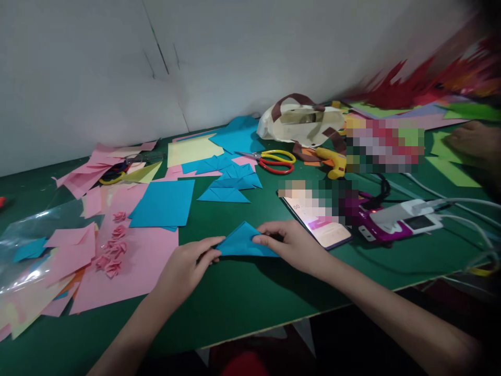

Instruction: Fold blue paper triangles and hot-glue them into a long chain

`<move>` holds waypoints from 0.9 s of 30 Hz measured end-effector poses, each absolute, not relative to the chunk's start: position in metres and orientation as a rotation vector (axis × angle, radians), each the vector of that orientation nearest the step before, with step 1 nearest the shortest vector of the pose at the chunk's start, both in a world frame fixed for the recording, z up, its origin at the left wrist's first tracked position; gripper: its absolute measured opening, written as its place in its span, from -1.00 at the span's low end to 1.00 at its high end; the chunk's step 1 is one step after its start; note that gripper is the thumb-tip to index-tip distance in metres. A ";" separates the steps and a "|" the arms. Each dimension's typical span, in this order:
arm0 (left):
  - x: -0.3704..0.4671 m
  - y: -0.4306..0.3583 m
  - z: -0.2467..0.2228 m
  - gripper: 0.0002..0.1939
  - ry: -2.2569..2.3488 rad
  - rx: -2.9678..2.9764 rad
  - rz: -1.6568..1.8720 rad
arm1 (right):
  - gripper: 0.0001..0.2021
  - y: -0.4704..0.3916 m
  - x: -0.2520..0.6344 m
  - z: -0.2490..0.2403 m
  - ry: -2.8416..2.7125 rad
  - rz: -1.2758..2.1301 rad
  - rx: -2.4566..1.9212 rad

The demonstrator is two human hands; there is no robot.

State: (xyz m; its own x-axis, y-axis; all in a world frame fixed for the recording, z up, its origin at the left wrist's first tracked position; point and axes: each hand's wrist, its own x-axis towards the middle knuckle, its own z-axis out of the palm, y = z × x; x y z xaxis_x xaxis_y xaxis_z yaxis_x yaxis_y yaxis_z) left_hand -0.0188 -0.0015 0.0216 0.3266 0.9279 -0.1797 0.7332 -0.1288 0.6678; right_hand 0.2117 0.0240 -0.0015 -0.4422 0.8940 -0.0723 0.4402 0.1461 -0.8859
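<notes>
1. Our left hand (186, 261) pinches the left corner of a folded blue paper triangle (239, 241), thumb and fingers close together.
2. Our right hand (291, 243) grips its right side, thumb on the near face and fingers at the sloping edge. The triangle is between our hands, point away from us, above the near part of the green table (219, 308).
3. We judge this piece partly worked: its triangular outline is formed, but it looks plainer than the creased blue pieces (225, 195) just beyond. Those seem further along, though we cannot tell whether any is complete.
4. Left of them, blue square sheets (162, 203) show no folds that we can see, so their folding looks undone. They partly overlap a large pink sheet (152, 266), where small pink paper roses (113, 267) look already shaped.
5. To the right of the triangle lie a lit smartphone (336, 236) and a purple power strip (370, 233).
6. Farther out, we see red-and-yellow-handled scissors (258, 156), a yellow glue gun (332, 155) and a cream tote bag (270, 127) near the wall (97, 78).
7. At the far right, another person's hand (473, 143) is by green paper (456, 173).
</notes>
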 end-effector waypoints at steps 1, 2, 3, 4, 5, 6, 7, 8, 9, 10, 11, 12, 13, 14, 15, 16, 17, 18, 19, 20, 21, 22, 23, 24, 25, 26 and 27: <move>-0.020 -0.001 0.023 -0.68 1.450 1.893 0.391 | -0.69 0.025 0.213 -0.001 -1.943 1.251 -1.275; -0.020 -0.001 0.024 -0.68 1.445 1.891 0.405 | -0.68 0.026 0.214 0.000 -1.941 1.256 -1.273; -0.021 -0.001 0.024 -0.68 1.444 1.901 0.405 | -0.68 0.027 0.214 0.001 -1.939 1.260 -1.268; -0.022 -0.001 0.025 -0.68 1.448 1.914 0.402 | -0.68 0.028 0.215 0.002 -1.940 1.259 -1.263; -0.023 -0.001 0.026 -0.68 1.453 1.925 0.396 | -0.67 0.028 0.215 0.003 -1.944 1.252 -1.259; -0.024 -0.001 0.027 -0.68 1.451 1.929 0.387 | -0.67 0.028 0.215 0.004 -1.951 1.244 -1.256; -0.024 -0.001 0.027 -0.69 1.444 1.929 0.375 | -0.66 0.027 0.215 0.005 -1.959 1.239 -1.249; -0.024 -0.001 0.028 -0.71 1.435 1.930 0.366 | -0.66 0.027 0.215 0.005 -1.972 1.240 -1.236; -0.024 -0.001 0.028 -0.73 1.428 1.940 0.370 | -0.66 0.026 0.214 0.006 -1.985 1.248 -1.219; -0.023 -0.001 0.029 -0.75 1.419 1.953 0.380 | -0.66 0.024 0.212 0.005 -1.997 1.261 -1.200; -0.022 -0.001 0.029 -0.76 1.405 1.961 0.387 | -0.66 0.023 0.211 0.005 -2.006 1.275 -1.182; -0.021 -0.002 0.028 -0.77 1.391 1.954 0.391 | -0.66 0.021 0.209 0.005 -2.010 1.289 -1.165; -0.019 -0.003 0.028 -0.77 1.383 1.926 0.391 | -0.66 0.020 0.207 0.004 -2.005 1.299 -1.154; -0.018 -0.003 0.027 -0.76 1.381 1.875 0.389 | -0.67 0.019 0.206 0.004 -1.989 1.298 -1.157; -0.016 -0.003 0.026 -0.74 1.390 1.806 0.394 | -0.70 0.018 0.205 0.003 -1.963 1.283 -1.170; -0.015 -0.003 0.025 -0.73 1.416 1.730 0.408 | -0.72 0.018 0.204 0.003 -1.932 1.263 -1.187; -0.014 -0.003 0.025 -0.73 1.450 1.658 0.435 | -0.71 0.018 0.204 0.002 -1.895 1.252 -1.202; -0.014 -0.003 0.024 -0.73 1.479 1.595 0.463 | -0.67 0.018 0.204 0.002 -1.857 1.260 -1.210; -0.014 -0.003 0.024 -0.73 1.492 1.545 0.482 | -0.64 0.019 0.204 0.001 -1.819 1.290 -1.210; -0.014 -0.002 0.024 -0.72 1.487 1.507 0.493 | -0.63 0.020 0.204 0.000 -1.782 1.340 -1.201; -0.014 -0.002 0.024 -0.72 1.465 1.476 0.497 | -0.64 0.020 0.204 -0.002 -1.743 1.401 -1.186; -0.014 -0.001 0.025 -0.72 1.432 1.449 0.496 | -0.65 0.020 0.204 -0.003 -1.704 1.457 -1.175; -0.013 -0.001 0.025 -0.71 1.396 1.422 0.489 | -0.65 0.020 0.203 -0.005 -1.672 1.495 -1.169; -0.013 -0.001 0.025 -0.68 1.367 1.394 0.476 | -0.66 0.020 0.203 -0.006 -1.648 1.517 -1.165; -0.013 -0.001 0.025 -0.66 1.349 1.368 0.464 | -0.65 0.020 0.203 -0.007 -1.634 1.529 -1.160; -0.012 0.000 0.025 -0.64 1.344 1.346 0.453 | -0.65 0.019 0.202 -0.007 -1.627 1.532 -1.153; -0.012 0.000 0.025 -0.63 1.348 1.330 0.443 | -0.64 0.018 0.202 -0.007 -1.628 1.531 -1.140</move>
State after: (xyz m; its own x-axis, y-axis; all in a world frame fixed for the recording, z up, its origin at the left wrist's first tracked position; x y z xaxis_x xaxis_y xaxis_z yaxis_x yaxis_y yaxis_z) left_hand -0.0118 -0.0001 0.0248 0.2728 0.8592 -0.4328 0.4351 0.2910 0.8520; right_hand 0.2018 0.0180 -0.0073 -0.4334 0.8936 -0.1167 0.1718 -0.0452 -0.9841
